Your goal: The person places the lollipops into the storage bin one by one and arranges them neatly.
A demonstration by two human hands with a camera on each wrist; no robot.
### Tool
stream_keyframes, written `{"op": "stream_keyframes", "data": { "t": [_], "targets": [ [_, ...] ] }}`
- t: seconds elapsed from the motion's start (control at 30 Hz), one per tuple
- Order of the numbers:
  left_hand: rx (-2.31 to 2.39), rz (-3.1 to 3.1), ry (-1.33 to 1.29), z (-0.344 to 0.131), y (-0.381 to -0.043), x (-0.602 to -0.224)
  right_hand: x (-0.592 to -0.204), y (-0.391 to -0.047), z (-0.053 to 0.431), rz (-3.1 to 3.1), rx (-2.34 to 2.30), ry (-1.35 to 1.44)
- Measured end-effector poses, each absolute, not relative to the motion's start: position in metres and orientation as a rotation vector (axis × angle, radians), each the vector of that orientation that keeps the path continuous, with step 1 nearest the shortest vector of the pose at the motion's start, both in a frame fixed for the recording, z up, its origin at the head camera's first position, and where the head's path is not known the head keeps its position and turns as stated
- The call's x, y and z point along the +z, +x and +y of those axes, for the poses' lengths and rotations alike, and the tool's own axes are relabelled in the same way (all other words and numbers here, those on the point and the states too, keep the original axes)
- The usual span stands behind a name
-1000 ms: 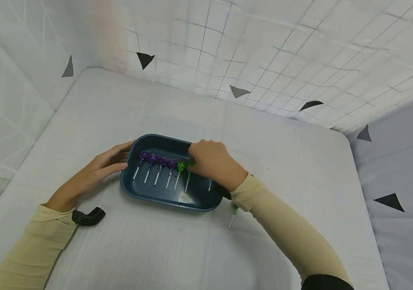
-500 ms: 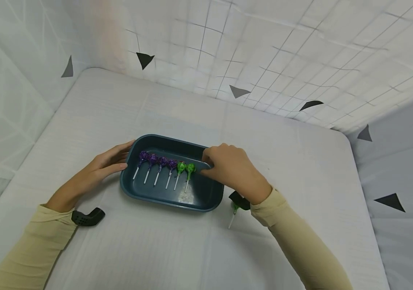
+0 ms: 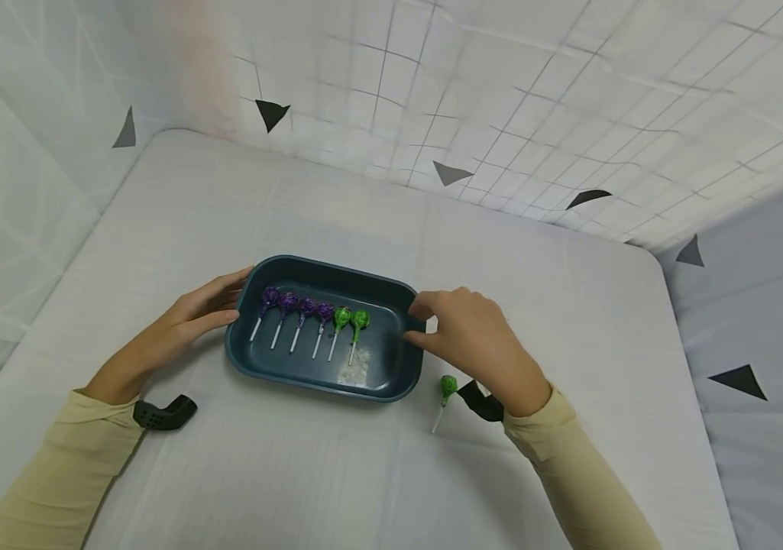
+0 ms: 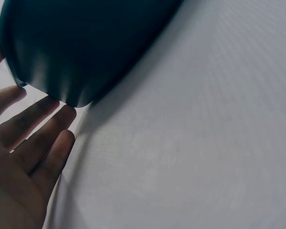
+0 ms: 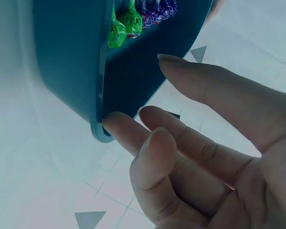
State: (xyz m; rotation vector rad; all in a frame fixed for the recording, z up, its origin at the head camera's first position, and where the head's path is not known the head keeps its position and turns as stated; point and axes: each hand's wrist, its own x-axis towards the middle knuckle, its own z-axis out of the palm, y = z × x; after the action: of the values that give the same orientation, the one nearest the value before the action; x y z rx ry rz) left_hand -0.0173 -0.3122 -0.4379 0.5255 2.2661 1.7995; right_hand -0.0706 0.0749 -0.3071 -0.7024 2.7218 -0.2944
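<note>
A dark blue-green tray (image 3: 380,386) holds a row of wrapped lollipops: several purple ones (image 3: 288,302) at the left and two green ones (image 3: 341,317) beside them, white sticks toward the wearer. My left hand (image 3: 188,317) touches the tray's left end with fingers extended, fingertips along its outer wall in the left wrist view. At the opposite end, my right hand (image 3: 477,336) is over the rim, thumb and fingers parted with nothing between them. In the right wrist view its fingertips (image 5: 117,121) are right at the tray's edge. Another green lollipop (image 3: 448,386) lies on the table below that hand.
The tray stands on a table with a white cloth (image 3: 281,473). White sheets with grid lines (image 3: 391,69) and dark triangles rise behind it. A black wrist device (image 3: 166,412) sits at the left cuff, another (image 3: 480,401) at the right cuff.
My right hand has let go of the green lollipop in the tray and drawn back rightward to the tray's right rim, uncovering the lollipop on the table. The left hand stays in place.
</note>
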Motion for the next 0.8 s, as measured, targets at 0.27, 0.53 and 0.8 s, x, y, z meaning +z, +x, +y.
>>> {"op": "stream_keyframes", "data": {
  "t": [0.27,0.53,0.8],
  "targets": [
    [1.789,2.273,0.504,-0.312,-0.016,-0.440,-0.308,-0.066,0.086,2.734,-0.321,-0.649],
    [1.797,2.268,0.515,-0.312,-0.016,-0.439,-0.316,-0.061,0.099,2.726,-0.321,-0.596],
    [1.802,2.261,0.517,-0.312,-0.017,-0.438,-0.326,-0.057,0.111,2.716,-0.330,-0.550]
  ]
}}
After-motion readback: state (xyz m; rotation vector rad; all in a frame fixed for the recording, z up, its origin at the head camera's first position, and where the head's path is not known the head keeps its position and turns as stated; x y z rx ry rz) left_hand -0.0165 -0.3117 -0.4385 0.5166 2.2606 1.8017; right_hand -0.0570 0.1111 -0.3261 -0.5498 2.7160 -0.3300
